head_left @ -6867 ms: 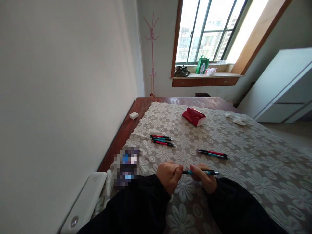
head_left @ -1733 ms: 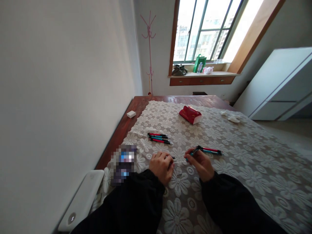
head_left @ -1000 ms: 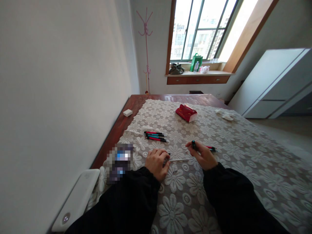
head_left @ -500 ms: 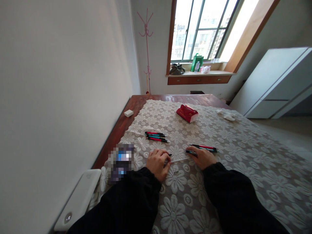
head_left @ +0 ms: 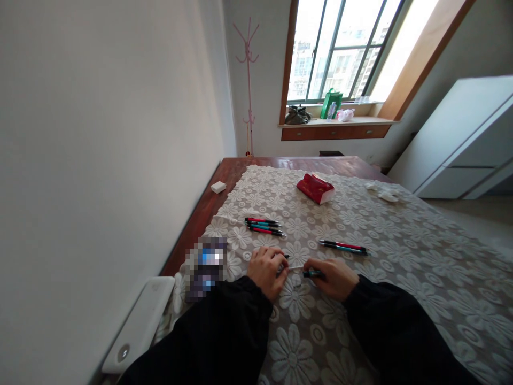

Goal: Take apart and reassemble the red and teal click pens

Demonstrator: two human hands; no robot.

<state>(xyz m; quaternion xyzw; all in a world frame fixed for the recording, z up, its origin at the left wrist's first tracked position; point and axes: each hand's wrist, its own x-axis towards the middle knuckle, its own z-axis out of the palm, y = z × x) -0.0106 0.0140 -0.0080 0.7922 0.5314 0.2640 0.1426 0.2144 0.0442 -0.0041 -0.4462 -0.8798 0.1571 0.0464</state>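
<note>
While the left hand (head_left: 265, 271) pinches one end of a thin refill (head_left: 295, 267) on the lace cloth (head_left: 401, 256) (both hands low), the right hand (head_left: 332, 276) grips the teal pen barrel (head_left: 313, 274); misalignment could bend the refill.

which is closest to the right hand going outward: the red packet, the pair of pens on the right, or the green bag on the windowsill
From the right hand:
1. pair of pens, on the cloth just beyond it, slightly right.
2. red packet, farther up the cloth.
3. green bag, on the windowsill at the far wall.
</note>
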